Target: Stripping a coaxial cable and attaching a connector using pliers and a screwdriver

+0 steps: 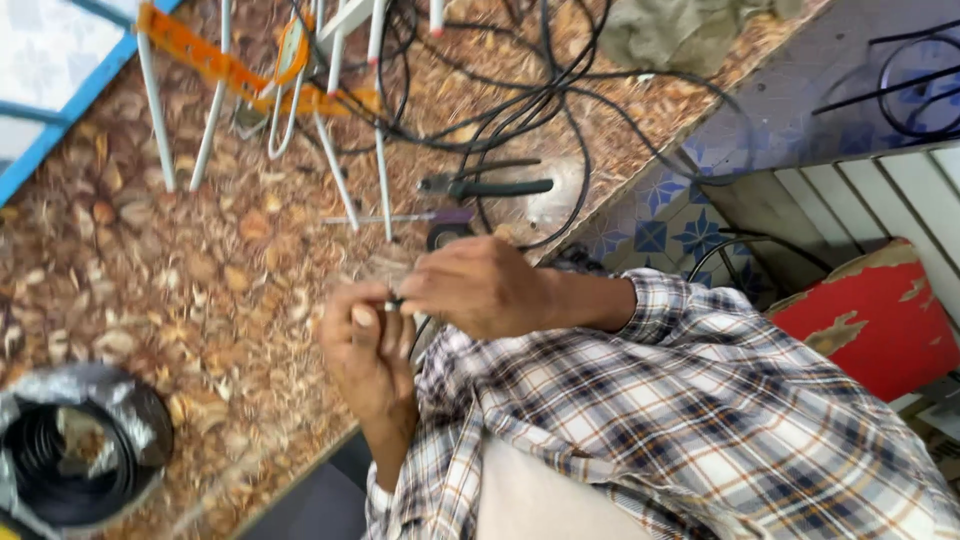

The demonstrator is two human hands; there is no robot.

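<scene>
Pinching a thin black cable (398, 300) between them, both hands meet at the desk (200, 270) edge. The left hand (368, 345) fingers clench it from below; the right hand (480, 287) grips from the side, equally near. The cable's direction is mostly hidden.

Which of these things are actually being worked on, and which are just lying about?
In hand: thin black cable, pinched between left hand and right hand.

Lying about: dark-handled pliers, purple-handled screwdriver, black tape roll, foil-wrapped black wire coil, white rods with orange strip.
</scene>
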